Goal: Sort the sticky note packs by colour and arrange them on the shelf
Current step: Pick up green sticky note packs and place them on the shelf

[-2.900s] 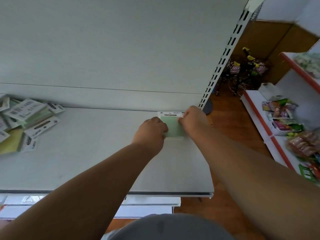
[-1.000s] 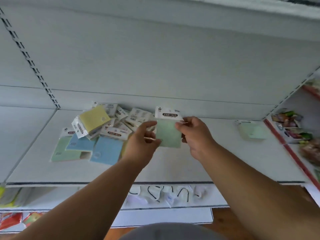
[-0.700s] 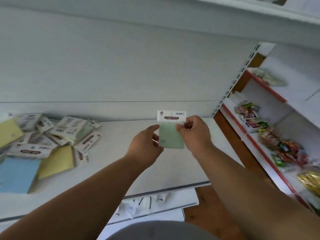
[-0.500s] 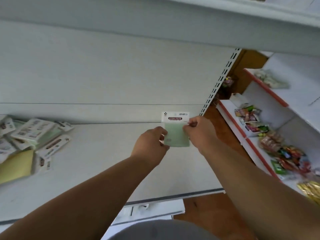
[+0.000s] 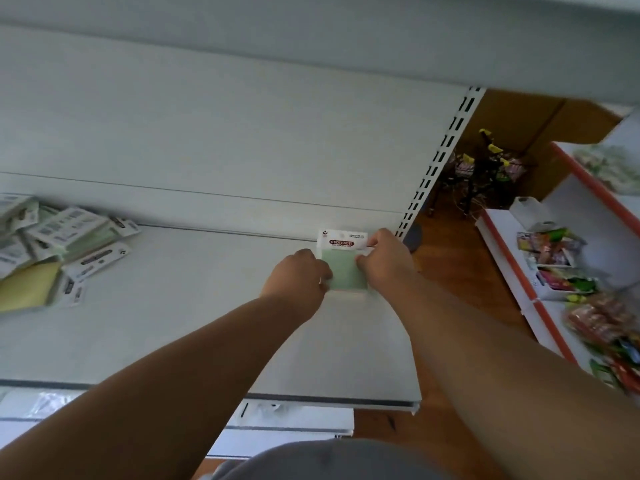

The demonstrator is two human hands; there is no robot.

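White shop shelving fills the view, and a grey shelf (image 5: pixel 173 341) carries the work. Sorting is judged to be at an early stage: a mixed heap of packs (image 5: pixel 59 247), yellow and green among them, is left unsorted at the far left. One green pack (image 5: pixel 344 271) is held low over the shelf's right end, near the back panel. It is pinched on both sides, the left hand (image 5: pixel 298 275) and right hand (image 5: pixel 384 261) each in a narrow, closed grip on its edges.

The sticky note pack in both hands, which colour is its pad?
Pale green pad, under a white header card; head view.
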